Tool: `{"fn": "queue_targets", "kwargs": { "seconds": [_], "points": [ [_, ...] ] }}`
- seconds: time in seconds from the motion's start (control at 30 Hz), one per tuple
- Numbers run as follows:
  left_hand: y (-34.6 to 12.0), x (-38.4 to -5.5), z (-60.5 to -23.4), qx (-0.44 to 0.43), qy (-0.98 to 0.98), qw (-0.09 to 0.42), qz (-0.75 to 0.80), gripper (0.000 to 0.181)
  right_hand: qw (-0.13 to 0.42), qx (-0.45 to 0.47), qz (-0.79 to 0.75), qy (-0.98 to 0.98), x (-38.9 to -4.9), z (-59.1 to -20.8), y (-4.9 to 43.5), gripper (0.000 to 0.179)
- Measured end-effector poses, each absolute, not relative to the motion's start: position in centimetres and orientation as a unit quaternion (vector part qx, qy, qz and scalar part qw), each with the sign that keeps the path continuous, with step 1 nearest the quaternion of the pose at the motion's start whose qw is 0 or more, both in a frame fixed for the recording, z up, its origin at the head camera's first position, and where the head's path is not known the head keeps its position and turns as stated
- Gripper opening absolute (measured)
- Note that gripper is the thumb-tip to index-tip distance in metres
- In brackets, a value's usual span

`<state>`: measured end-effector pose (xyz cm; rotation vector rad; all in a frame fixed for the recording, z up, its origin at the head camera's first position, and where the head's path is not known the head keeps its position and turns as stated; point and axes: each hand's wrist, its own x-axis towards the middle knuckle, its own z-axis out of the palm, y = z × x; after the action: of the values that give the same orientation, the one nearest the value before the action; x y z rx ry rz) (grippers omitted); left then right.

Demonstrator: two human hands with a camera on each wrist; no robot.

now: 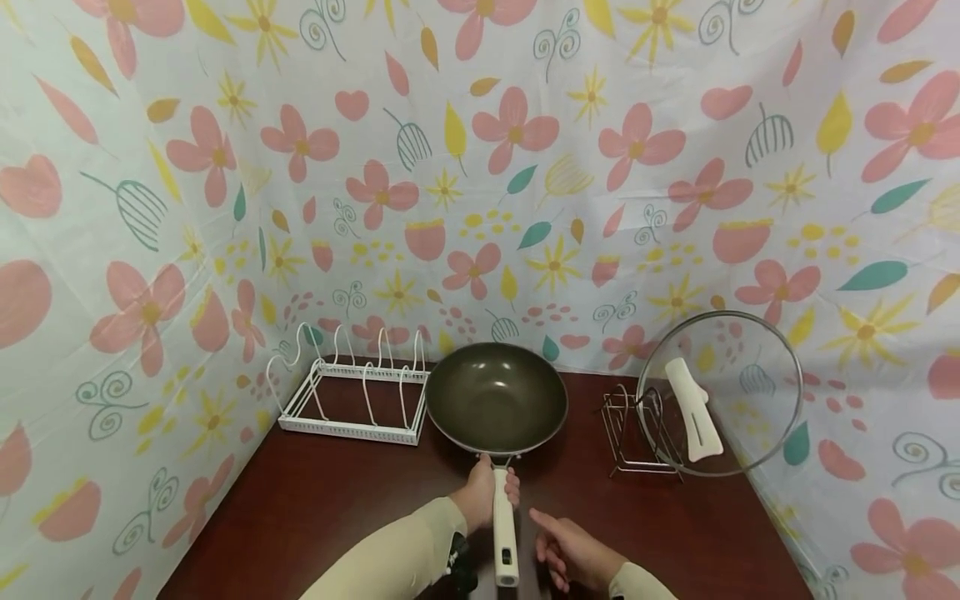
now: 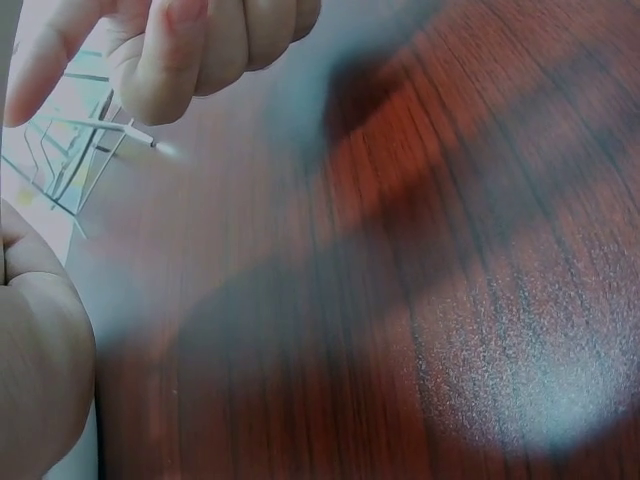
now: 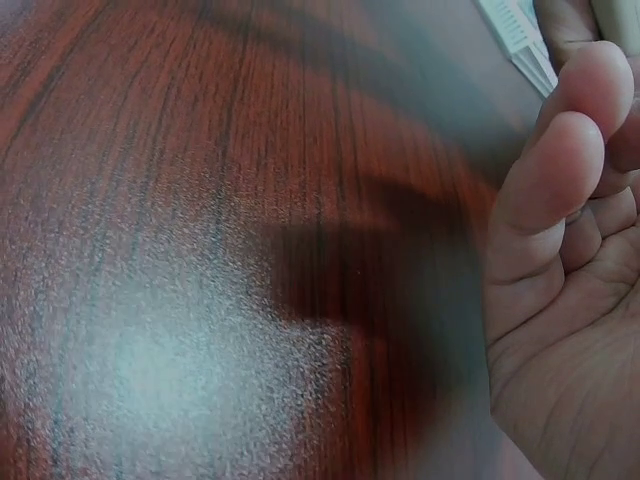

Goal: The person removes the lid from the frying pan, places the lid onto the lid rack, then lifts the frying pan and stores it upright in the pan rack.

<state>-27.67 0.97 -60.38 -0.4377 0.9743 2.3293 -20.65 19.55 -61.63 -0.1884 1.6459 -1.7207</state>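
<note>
A dark-coated wok (image 1: 497, 398) sits at the middle of the table in the head view, with its cream handle (image 1: 506, 533) pointing toward me. My left hand (image 1: 478, 498) grips that handle near the pan end, thumb lying along the top. Just right of the handle is my right hand (image 1: 567, 550), apart from it, index finger stretched out and the others loosely curled around nothing. The right wrist view shows the fingers of the right hand (image 3: 570, 230) at the right edge. In the left wrist view, part of the left hand (image 2: 40, 350) fills the lower left corner.
A white wire rack (image 1: 348, 429) with upright dividers stands left of the wok. To the right, a small metal wire stand (image 1: 648, 468) holds a glass lid (image 1: 757, 400) with a cream handle, tilted upright. Behind hangs a flowered curtain (image 1: 480, 75), above the dark red wooden table (image 1: 360, 492).
</note>
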Motion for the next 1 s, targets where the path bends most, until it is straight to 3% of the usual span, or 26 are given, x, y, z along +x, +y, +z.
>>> {"fn": "queue_targets", "kwargs": {
  "seconds": [1.0],
  "points": [
    [0.4, -27.7, -58.8, -0.140, 0.389, 0.267, 0.870, 0.062, 0.356, -0.070, -0.670, 0.647, -21.1, -61.3, 18.9, 0.060]
  ]
}}
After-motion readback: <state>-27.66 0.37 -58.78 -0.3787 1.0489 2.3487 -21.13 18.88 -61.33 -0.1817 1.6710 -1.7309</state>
